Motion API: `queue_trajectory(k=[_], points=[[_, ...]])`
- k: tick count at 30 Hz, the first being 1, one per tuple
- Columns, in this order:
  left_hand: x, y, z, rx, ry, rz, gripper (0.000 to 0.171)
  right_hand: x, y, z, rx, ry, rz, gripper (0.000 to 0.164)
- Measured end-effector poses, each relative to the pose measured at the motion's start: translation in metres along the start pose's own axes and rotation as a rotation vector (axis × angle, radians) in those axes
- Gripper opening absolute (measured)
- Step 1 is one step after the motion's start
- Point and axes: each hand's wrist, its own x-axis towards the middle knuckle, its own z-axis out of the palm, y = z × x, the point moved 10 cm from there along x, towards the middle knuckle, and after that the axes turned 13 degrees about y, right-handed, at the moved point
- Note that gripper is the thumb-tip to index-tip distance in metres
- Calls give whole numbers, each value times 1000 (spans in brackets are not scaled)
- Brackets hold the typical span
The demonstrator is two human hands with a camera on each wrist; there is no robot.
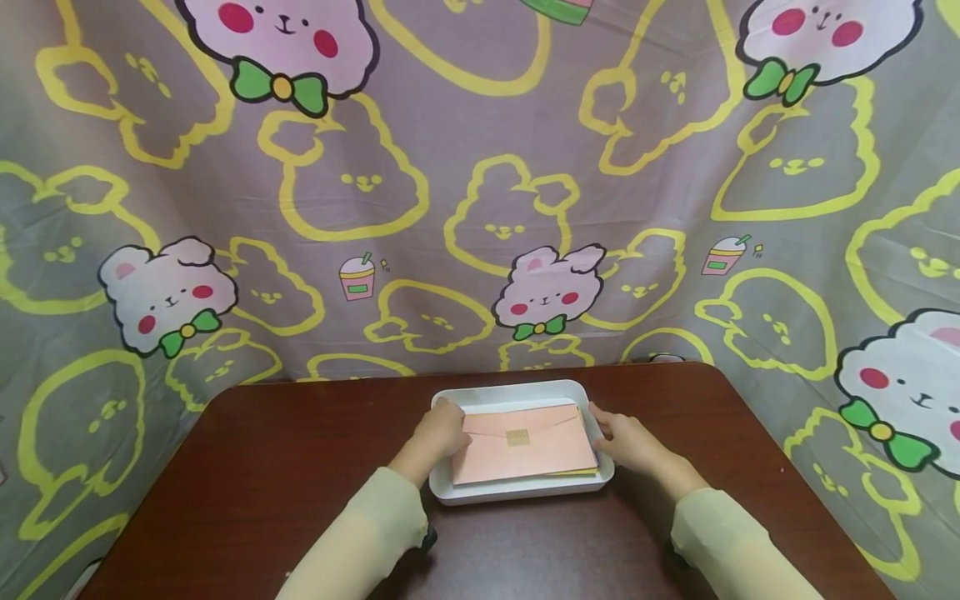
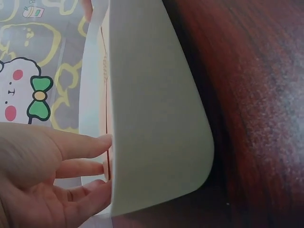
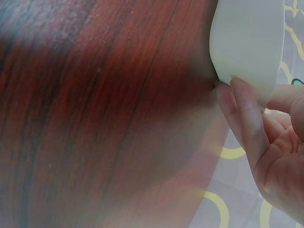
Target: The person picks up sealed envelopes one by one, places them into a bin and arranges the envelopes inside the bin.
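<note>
A white tray (image 1: 517,497) lies on the dark reddish-brown table with a small stack of envelopes in it. The top one is a pink envelope (image 1: 540,458) with a tan square seal (image 1: 517,437); a yellow edge (image 1: 577,472) peeks out beneath. My left hand (image 1: 442,429) reaches down inside the tray's left end, pinching the stack's left edge between thumb and fingers (image 2: 90,197). On the other side, my right hand (image 1: 630,442) grips the tray's right end, its fingers (image 3: 249,111) against the outer wall near the bottom and its thumb up by the rim.
The brown wooden table (image 1: 300,467) extends on both sides of the tray, with rounded far corners. Behind and beside it hangs a grey curtain (image 1: 420,208) printed with cartoon animals and yellow outlines.
</note>
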Motion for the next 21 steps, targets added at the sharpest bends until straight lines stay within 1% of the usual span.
queue_trajectory(k=[12,15,18,20,21], points=[[1,0,1,-10,2,14,28,-1,-2,-1,-4,11,-27,65],[0,0,1,-13,4,9,28,-1,1,-1,0,21,-31,65],[-1,-2,0,-45,10,-7,25,-2,3,0,-6,20,-37,64],[-1,-4,-2,-85,24,-20,20,-3,4,1,2,9,-31,64],[-1,-6,-5,-108,32,-29,21,-3,4,1,11,-1,-33,65]])
